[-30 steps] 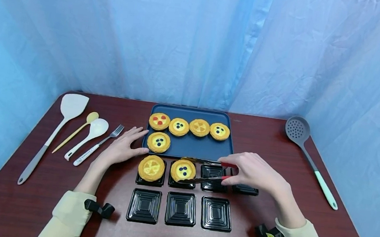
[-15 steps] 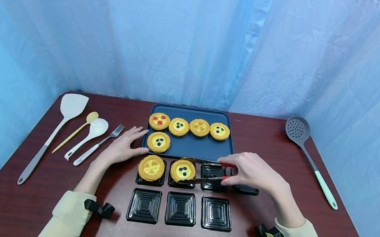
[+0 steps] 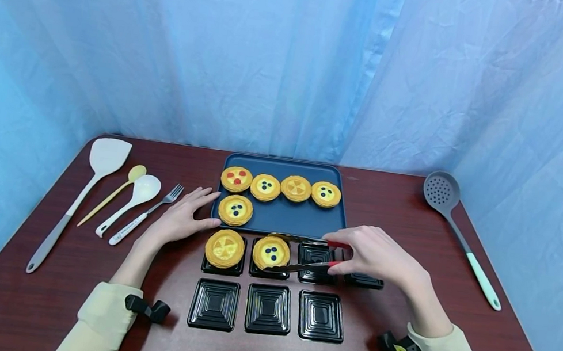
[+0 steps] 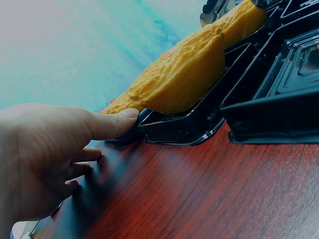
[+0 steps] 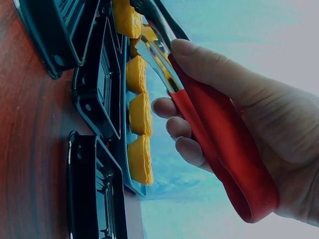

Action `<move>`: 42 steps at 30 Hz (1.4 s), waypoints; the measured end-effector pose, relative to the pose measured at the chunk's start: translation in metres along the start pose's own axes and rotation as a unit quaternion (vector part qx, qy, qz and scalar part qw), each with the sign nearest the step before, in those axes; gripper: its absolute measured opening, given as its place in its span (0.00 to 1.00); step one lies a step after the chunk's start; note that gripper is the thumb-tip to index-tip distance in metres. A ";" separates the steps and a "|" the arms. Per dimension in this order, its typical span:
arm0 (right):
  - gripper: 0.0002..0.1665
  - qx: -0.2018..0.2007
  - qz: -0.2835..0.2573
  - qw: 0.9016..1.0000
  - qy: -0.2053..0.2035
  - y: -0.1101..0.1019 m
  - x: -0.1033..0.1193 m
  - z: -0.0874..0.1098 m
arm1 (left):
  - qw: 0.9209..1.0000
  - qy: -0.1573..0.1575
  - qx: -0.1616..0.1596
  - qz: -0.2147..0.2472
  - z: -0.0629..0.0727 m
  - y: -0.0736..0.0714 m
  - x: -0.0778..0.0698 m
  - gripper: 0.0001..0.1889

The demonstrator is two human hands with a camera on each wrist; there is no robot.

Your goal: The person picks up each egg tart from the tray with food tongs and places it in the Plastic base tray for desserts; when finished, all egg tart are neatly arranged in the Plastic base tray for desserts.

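In the head view my right hand holds red-handled tongs, its thumb and fingers on opposite handles. The tong arms lie on either side of a blueberry-topped egg tart, which sits in a square black plastic container. Left of it, an orange-topped tart sits in another such container. My left hand has its fingers spread at the left edge of a blue baking tray. The left wrist view shows that thumb beside the tray corner, close to the near tart.
Several fruit-topped tarts stand on the tray. Square black containers form two rows before it. A white spatula, yellow spoon, white ladle and fork lie left, a grey skimmer right.
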State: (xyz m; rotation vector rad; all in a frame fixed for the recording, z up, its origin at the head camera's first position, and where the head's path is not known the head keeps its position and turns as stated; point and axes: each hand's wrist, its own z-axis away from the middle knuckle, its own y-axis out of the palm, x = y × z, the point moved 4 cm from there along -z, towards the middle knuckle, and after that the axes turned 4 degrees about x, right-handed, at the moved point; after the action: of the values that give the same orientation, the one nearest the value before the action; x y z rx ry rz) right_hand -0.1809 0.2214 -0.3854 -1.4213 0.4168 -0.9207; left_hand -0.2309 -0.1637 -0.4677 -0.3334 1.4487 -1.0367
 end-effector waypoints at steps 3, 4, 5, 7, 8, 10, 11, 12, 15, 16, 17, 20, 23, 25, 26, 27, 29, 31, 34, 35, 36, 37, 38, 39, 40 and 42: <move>0.33 0.000 -0.001 1.000 0.000 0.000 0.000 0.000 | 1.000 0.000 0.000 0.000 0.000 0.000 0.000 0.42; 0.33 0.000 -0.001 1.000 0.000 0.000 0.000 0.000 | 1.000 0.000 0.000 0.000 0.000 -0.001 0.000 0.42; 0.32 0.000 -0.002 1.000 0.000 0.000 0.000 0.000 | 1.000 0.000 0.000 0.000 0.000 0.000 0.000 0.42; 0.32 -0.001 -0.002 1.000 -0.001 0.000 -0.001 0.000 | 1.000 -0.001 -0.001 -0.002 0.000 0.000 0.000 0.42; 0.32 -0.001 -0.003 1.000 -0.003 0.000 -0.001 0.000 | 1.000 -0.001 -0.001 -0.003 -0.001 0.000 0.000 0.42; 0.32 -0.002 -0.004 1.000 -0.005 0.000 -0.001 0.000 | 1.000 -0.002 -0.001 -0.003 -0.001 0.000 -0.001 0.42; 0.32 -0.003 -0.004 1.000 -0.007 0.000 0.000 0.000 | 1.000 -0.003 -0.001 -0.003 0.000 -0.001 -0.001 0.42; 0.32 -0.004 -0.004 1.000 -0.009 0.000 0.000 0.000 | 1.000 -0.004 -0.001 -0.003 0.000 -0.001 -0.001 0.42; 0.32 -0.006 -0.003 1.000 -0.011 0.000 0.000 0.001 | 1.000 -0.004 -0.001 -0.003 0.000 0.000 -0.001 0.42; 0.32 -0.006 -0.002 1.000 -0.011 0.000 0.000 0.000 | 1.000 -0.004 -0.002 -0.003 0.000 0.000 -0.001 0.42; 0.32 -0.007 -0.001 1.000 -0.011 0.000 0.000 0.001 | 1.000 -0.004 -0.002 -0.003 0.000 0.000 -0.001 0.42; 0.32 -0.007 -0.002 1.000 -0.010 0.000 0.000 0.001 | 1.000 -0.003 -0.001 -0.004 0.000 0.000 -0.001 0.42; 0.32 -0.004 -0.003 1.000 -0.009 0.000 0.000 0.001 | 1.000 -0.003 -0.001 -0.003 0.000 0.000 -0.001 0.42; 0.32 -0.003 -0.004 1.000 -0.007 0.000 0.000 0.000 | 1.000 -0.003 -0.003 -0.005 0.000 0.000 -0.001 0.42; 0.32 -0.003 -0.004 1.000 -0.007 0.000 0.000 0.000 | 1.000 -0.003 -0.003 -0.005 0.000 -0.001 -0.001 0.42; 0.32 -0.002 -0.004 1.000 -0.007 0.000 -0.001 0.000 | 1.000 -0.003 -0.003 -0.006 0.000 0.000 -0.002 0.42; 0.32 -0.003 -0.005 1.000 -0.006 0.000 0.000 0.000 | 1.000 -0.003 -0.004 -0.008 0.000 0.000 -0.002 0.42; 0.33 -0.003 -0.005 1.000 -0.001 0.000 -0.001 0.000 | 1.000 -0.004 -0.005 -0.007 0.000 0.000 -0.002 0.41; 0.35 -0.006 -0.009 1.000 0.010 -0.001 -0.001 0.001 | 1.000 -0.006 -0.004 -0.004 0.000 0.000 -0.003 0.41; 0.36 -0.007 -0.011 1.000 0.013 -0.002 -0.001 0.002 | 1.000 -0.006 -0.005 -0.002 0.000 0.000 -0.003 0.41; 0.37 -0.012 -0.013 1.000 0.014 -0.004 -0.002 0.003 | 1.000 -0.006 -0.004 -0.001 0.000 0.000 -0.003 0.41; 0.37 -0.018 -0.012 1.000 0.014 -0.006 -0.003 0.004 | 1.000 -0.006 -0.003 0.001 0.000 0.000 -0.003 0.41; 0.38 -0.026 -0.010 0.999 0.015 -0.009 -0.005 0.005 | 1.000 -0.006 -0.003 0.001 0.000 0.000 -0.003 0.41; 0.39 -0.037 -0.008 0.999 0.016 -0.012 -0.008 0.006 | 1.000 -0.007 -0.002 0.003 0.000 0.000 -0.003 0.41; 0.40 -0.049 -0.009 0.999 0.020 -0.015 -0.011 0.007 | 1.000 -0.006 -0.002 0.002 0.000 0.000 -0.003 0.42; 0.41 -0.073 -0.019 0.996 0.039 -0.022 -0.021 0.008 | 1.000 -0.006 -0.002 0.000 0.000 0.000 -0.002 0.42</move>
State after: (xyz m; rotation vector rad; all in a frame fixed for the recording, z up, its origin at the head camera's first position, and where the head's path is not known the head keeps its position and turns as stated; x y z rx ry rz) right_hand -0.1940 0.2440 -0.3690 -1.5345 0.5270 -0.9945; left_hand -0.2304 -0.1623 -0.4659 -0.3408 1.4408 -1.0305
